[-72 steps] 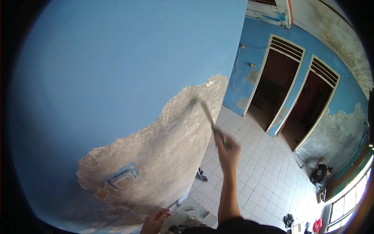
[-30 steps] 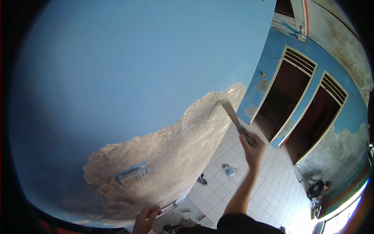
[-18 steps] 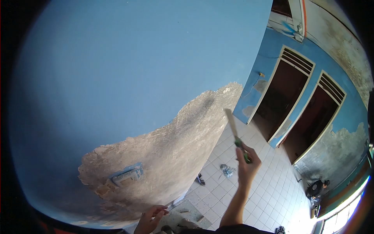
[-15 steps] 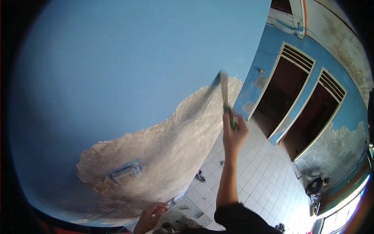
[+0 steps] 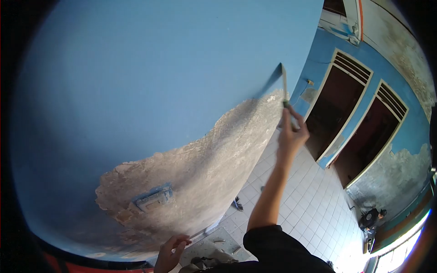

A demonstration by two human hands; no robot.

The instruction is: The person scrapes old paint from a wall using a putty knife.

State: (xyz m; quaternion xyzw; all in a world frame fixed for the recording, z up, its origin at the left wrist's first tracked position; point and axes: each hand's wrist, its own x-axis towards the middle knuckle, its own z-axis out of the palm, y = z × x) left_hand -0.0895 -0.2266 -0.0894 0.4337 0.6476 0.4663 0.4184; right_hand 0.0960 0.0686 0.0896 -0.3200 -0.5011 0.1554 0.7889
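My right hand (image 5: 292, 132) is raised to the blue wall (image 5: 159, 73) and closed around the green handle of a scraper (image 5: 285, 84). Its narrow metal blade points up and is seen nearly edge-on, its tip at the painted surface just above a bare plaster patch (image 5: 200, 168). A dark shadow falls left of the blade. Low in the view, my left hand (image 5: 170, 251) hangs close to the lower part of the patch with bent fingers apart, holding nothing. Whether it touches the wall I cannot tell.
A blue-rimmed wall box (image 5: 154, 198) sits in the patch. Below are a tiled floor (image 5: 305, 200) with debris and a dark brush (image 5: 238, 204). Two doorways (image 5: 339, 100) stand beyond. Another person (image 5: 371, 219) is at the far right.
My right hand has moved up and to the right with the scraper, whose tip has passed from the patch's upper edge onto blue paint. My left hand stays nearly in place.
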